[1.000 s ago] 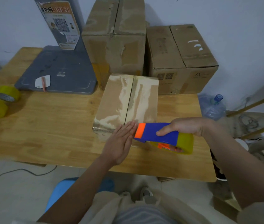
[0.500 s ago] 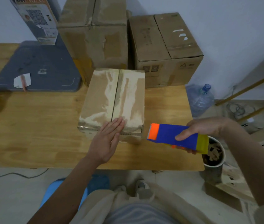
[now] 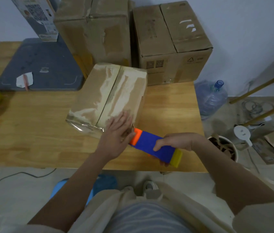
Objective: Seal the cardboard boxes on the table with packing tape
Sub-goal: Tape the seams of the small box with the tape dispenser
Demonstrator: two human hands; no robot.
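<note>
You have a single wide-angle view, worn on your head and looking forward and down across the wooden table (image 3: 32, 132) toward the wall at the top of the frame. It sits close above the work: your forearms enter from the bottom edge and your lap fills the lower centre. The floor shows at the right edge.

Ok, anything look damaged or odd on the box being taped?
Yes: the flat box under the left hand has its top surface torn, with pale peeled streaks either side of the seam, and wrinkled clear tape bunched on its near edge.
</note>
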